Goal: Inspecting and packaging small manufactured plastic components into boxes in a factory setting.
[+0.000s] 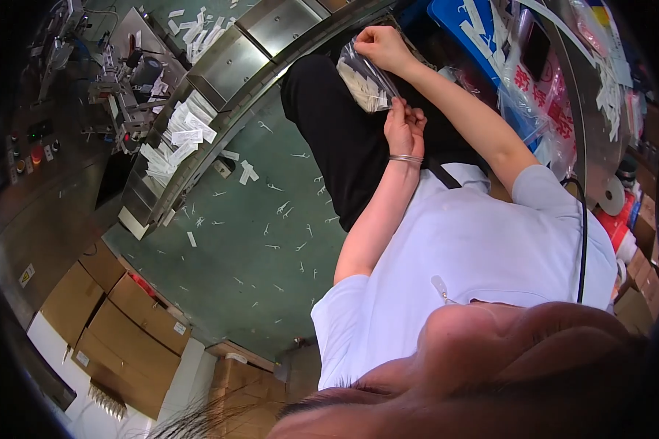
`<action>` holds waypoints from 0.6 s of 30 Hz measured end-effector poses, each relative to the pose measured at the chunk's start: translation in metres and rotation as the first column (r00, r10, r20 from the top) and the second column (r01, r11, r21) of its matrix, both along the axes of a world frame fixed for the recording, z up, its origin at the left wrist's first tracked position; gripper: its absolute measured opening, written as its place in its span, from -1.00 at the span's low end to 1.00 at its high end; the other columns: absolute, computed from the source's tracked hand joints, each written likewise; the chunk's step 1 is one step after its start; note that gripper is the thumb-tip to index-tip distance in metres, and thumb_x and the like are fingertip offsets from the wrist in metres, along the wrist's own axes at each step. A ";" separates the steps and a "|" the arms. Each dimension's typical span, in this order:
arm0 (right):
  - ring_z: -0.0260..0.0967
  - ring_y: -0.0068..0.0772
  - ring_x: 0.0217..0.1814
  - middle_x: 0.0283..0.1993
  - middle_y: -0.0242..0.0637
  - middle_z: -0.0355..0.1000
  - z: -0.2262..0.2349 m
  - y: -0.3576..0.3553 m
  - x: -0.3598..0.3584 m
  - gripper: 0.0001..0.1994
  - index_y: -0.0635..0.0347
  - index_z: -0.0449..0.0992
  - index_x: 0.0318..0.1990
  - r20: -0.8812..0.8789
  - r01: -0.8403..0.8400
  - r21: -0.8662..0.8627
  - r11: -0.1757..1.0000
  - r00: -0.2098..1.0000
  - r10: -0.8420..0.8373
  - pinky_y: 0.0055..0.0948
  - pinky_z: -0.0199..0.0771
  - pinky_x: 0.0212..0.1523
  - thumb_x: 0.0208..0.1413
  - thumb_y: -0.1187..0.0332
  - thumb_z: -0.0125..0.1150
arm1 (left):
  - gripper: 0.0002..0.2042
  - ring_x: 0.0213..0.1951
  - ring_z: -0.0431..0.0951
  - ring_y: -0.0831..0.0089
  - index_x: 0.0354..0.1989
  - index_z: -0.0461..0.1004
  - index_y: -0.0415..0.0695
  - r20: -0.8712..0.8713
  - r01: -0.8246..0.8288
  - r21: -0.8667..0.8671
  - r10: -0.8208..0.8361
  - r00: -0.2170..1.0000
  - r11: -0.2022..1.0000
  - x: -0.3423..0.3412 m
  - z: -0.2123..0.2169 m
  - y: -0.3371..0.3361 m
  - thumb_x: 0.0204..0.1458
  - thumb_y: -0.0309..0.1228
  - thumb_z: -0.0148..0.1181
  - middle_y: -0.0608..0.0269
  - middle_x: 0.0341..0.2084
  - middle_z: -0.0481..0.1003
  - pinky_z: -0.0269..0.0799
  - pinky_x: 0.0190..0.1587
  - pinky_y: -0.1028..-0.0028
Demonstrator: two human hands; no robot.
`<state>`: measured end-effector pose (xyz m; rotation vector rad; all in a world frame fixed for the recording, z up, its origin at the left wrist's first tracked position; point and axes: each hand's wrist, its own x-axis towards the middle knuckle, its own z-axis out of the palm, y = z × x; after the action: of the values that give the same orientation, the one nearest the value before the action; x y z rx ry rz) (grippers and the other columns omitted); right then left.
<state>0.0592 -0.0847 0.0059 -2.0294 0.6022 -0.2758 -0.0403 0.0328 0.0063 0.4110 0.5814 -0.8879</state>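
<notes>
Spreading out below the left hand (405,132) and away to its left, the green floor (231,256) takes up the most room. Farther off, down and left of that hand, stand cardboard boxes (128,351); well to its left is a machine (146,72) with a dark motor. Between machine and hand, a steel trough (227,66) slants past, heaped at its lower end with white packets (187,128). Right of the right hand (381,48) sits a blue tray (450,28) with more such packets in it. The clear plastic bag (378,79) hangs between both hands, over the dark trousers (315,124): the right hand pinches its upper end, the left grips its lower corner. Pale pieces (357,89) lie inside the bag. Below the left hand's fingers, thin bracelets (406,158) circle the wrist. Smallest, tiny white forked pieces (272,187) dot the floor left of it.
</notes>
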 end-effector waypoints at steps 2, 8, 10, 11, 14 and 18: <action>0.40 -0.42 -0.50 -0.55 -0.19 0.45 -0.007 -0.002 0.003 -0.79 0.33 0.52 -0.46 -0.056 0.035 0.023 0.999 0.998 -0.034 -0.49 0.38 -0.40 -0.24 0.35 0.18 | -0.77 -0.55 0.33 0.50 -0.43 0.32 -0.05 0.024 0.009 0.023 -0.010 1.000 1.000 -0.002 -0.003 0.001 0.09 -0.16 0.02 0.43 -0.64 0.28 0.24 -0.45 0.52; 0.36 -0.53 -0.53 -0.57 -0.28 0.45 -0.023 -0.005 -0.005 -0.83 0.31 0.53 -0.49 -0.007 0.166 0.214 0.963 0.986 -0.168 -0.53 0.36 -0.44 -0.24 0.38 0.20 | -0.76 -0.52 0.40 0.48 -0.44 0.32 -0.05 0.080 0.062 0.097 -0.070 0.994 0.993 -0.007 -0.002 0.001 0.09 -0.15 0.01 0.43 -0.63 0.30 0.31 -0.43 0.49; 0.34 -0.56 -0.55 -0.57 -0.31 0.44 -0.022 -0.003 -0.009 -0.85 0.30 0.54 -0.49 0.007 0.208 0.266 0.941 0.976 -0.218 -0.56 0.33 -0.47 -0.22 0.39 0.21 | -0.77 -0.54 0.42 0.48 -0.44 0.32 -0.06 0.077 0.082 0.127 -0.092 0.993 0.989 -0.009 -0.001 0.002 0.10 -0.16 0.01 0.43 -0.64 0.30 0.32 -0.44 0.50; 0.34 -0.56 -0.55 -0.57 -0.31 0.44 -0.022 -0.004 -0.012 -0.85 0.30 0.54 -0.49 0.009 0.212 0.268 0.940 0.975 -0.222 -0.56 0.33 -0.47 -0.22 0.39 0.21 | -0.77 -0.55 0.43 0.48 -0.44 0.32 -0.06 0.076 0.093 0.142 -0.104 0.992 0.986 -0.011 0.000 0.002 0.10 -0.17 0.01 0.43 -0.65 0.30 0.32 -0.45 0.50; 0.31 -0.59 -0.57 -0.60 -0.36 0.41 -0.027 -0.017 -0.032 -0.89 0.28 0.53 -0.45 0.007 0.276 0.516 0.811 0.945 -0.326 -0.59 0.31 -0.51 -0.14 0.42 0.19 | -0.77 -0.57 0.42 0.49 -0.44 0.33 -0.09 0.092 0.199 0.149 -0.214 0.973 0.969 -0.021 0.009 -0.004 0.10 -0.19 0.01 0.42 -0.66 0.30 0.32 -0.47 0.52; 0.29 -0.63 -0.53 -0.52 -0.39 0.39 -0.023 -0.074 -0.058 -0.86 0.28 0.48 -0.31 0.005 0.269 0.701 0.660 0.924 -0.381 -0.67 0.32 -0.46 0.01 0.39 0.15 | -0.76 -0.59 0.42 0.50 -0.44 0.33 -0.13 0.177 0.500 0.202 -0.533 0.827 0.842 -0.054 0.023 -0.017 0.10 -0.21 0.03 0.39 -0.68 0.31 0.31 -0.50 0.55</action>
<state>0.0010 -0.1583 -0.0168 -1.1472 0.8291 -0.3511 -0.0942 0.0156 0.0296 0.8221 0.3216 -1.3037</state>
